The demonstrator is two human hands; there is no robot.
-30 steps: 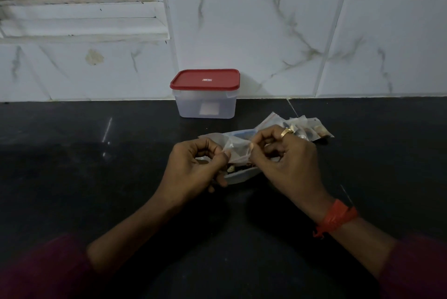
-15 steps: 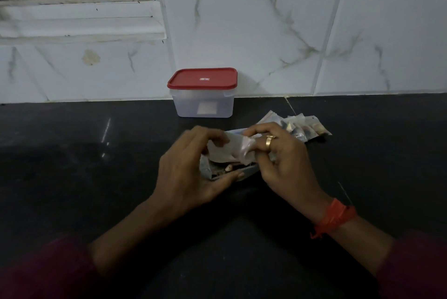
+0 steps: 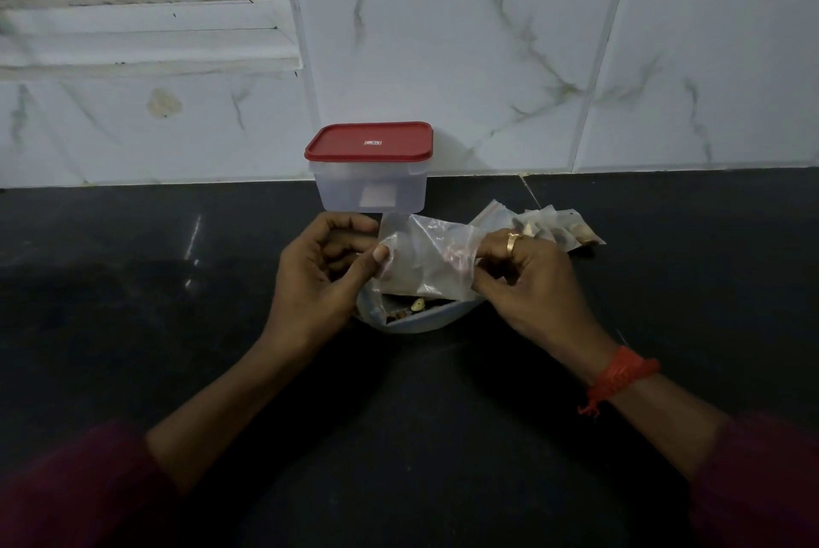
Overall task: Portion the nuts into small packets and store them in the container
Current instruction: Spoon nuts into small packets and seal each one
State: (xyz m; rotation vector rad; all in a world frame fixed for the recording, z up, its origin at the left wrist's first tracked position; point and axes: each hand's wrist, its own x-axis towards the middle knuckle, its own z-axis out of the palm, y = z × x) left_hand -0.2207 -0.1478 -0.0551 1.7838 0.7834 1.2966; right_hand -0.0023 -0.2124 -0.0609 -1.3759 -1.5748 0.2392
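A small clear plastic packet (image 3: 425, 259) is stretched between both hands above a pale bowl (image 3: 416, 323) that holds mixed nuts (image 3: 416, 305). My left hand (image 3: 319, 281) pinches the packet's left edge with thumb and fingers. My right hand (image 3: 527, 281), wearing a gold ring, pinches its right edge. Behind them stands a translucent container (image 3: 370, 188) with its red lid (image 3: 368, 141) closed. A few filled packets (image 3: 549, 224) lie on the counter behind my right hand.
The black countertop (image 3: 133, 304) runs wide to both sides and toward me. A white marble-tiled wall (image 3: 532, 60) rises right behind the container, with a window sill (image 3: 146, 42) at the upper left.
The packet was bunched between my fingers over the bowl. Now my hands have moved apart and pulled it flat and wide.
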